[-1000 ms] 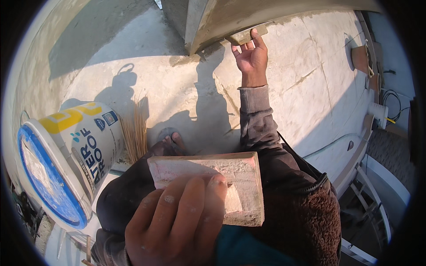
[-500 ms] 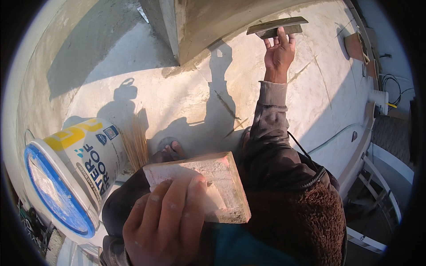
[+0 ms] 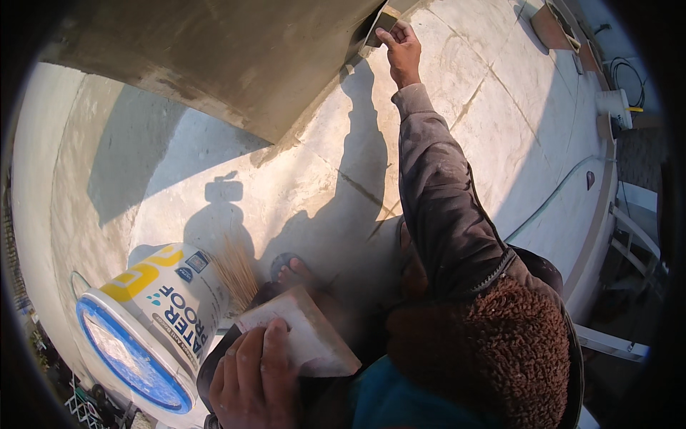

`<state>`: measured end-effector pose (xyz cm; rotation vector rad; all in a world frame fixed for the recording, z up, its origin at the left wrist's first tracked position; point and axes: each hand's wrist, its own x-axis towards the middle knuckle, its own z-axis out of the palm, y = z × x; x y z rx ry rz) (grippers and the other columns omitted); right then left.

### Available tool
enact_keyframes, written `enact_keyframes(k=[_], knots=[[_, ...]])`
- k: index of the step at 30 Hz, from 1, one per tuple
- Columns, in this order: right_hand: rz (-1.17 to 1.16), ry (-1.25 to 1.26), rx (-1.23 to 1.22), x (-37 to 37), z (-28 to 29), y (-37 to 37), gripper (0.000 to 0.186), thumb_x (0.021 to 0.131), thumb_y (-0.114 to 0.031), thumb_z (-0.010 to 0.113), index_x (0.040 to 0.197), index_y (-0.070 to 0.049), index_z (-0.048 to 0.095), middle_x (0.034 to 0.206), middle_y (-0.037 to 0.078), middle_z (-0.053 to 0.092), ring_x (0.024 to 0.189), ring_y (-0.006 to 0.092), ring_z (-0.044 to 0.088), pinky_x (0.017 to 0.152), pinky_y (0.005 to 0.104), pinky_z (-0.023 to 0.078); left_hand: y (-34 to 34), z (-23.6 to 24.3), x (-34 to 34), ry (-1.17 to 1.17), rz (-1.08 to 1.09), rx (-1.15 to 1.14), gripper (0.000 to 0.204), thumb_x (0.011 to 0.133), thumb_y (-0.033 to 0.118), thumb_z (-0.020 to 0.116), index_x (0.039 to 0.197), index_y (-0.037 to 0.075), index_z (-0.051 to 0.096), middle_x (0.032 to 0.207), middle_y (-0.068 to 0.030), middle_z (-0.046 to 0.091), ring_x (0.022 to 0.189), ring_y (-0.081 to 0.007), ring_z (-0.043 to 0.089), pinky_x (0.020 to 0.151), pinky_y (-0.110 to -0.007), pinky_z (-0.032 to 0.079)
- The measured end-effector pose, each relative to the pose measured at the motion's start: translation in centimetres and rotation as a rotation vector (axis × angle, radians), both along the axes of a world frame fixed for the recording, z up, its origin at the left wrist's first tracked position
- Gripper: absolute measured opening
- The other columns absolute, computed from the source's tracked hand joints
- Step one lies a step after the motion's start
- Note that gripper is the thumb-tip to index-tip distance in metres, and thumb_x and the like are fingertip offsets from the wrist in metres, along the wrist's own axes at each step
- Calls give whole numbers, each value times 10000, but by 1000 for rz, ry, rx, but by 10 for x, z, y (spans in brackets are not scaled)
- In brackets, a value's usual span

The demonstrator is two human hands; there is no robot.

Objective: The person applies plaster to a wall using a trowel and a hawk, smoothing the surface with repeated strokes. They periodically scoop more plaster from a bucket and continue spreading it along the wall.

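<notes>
My right arm is stretched far forward, and my right hand (image 3: 404, 58) is closed on a plastering trowel (image 3: 380, 30). Its flat blade is tilted at the far edge of the grey plastered wall (image 3: 221, 64); whether it touches the wall I cannot tell. Close to my body, my left hand (image 3: 254, 382) grips a pale rectangular block (image 3: 314, 336) with worn, reddish edges. The fingers lie over its upper face, and the thumb side is partly hidden.
On the left stands a white bucket (image 3: 168, 300) with a blue rim, beside broom-like bristles (image 3: 236, 275). My foot (image 3: 293, 268) shows on the pale floor (image 3: 471, 107). At right are a thin hose (image 3: 554, 200), a terracotta-coloured container (image 3: 549, 28) and a white pail (image 3: 613, 107).
My right hand has moved left with the trowel, from over the floor to the wall's edge, turning the blade. The view has shifted, and the block sits lower and is tilted.
</notes>
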<state>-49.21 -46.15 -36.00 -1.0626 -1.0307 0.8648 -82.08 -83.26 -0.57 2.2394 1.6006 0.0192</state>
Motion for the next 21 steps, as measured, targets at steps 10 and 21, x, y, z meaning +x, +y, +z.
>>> enact_keyframes(k=[10, 21], knots=[[133, -93, -61, -107, 30, -116, 397, 899, -9, 755, 1251, 54, 583, 1178, 159, 701, 1069, 215, 694, 907, 335, 607, 4, 0, 4, -27, -34, -13, 414, 1014, 189, 563, 1390, 18, 576, 1213, -192, 654, 1042, -361, 666, 869, -435, 544], [271, -121, -128, -204, 64, -225, 405, 887, -68, 794, 1234, 40, 616, 1165, 147, 699, 1089, 222, 691, 988, 361, 551, 3, 4, 13, -21, -49, 65, 399, 982, 172, 629, 1351, 19, 612, 1162, -171, 667, 968, -323, 679, 819, -398, 551]])
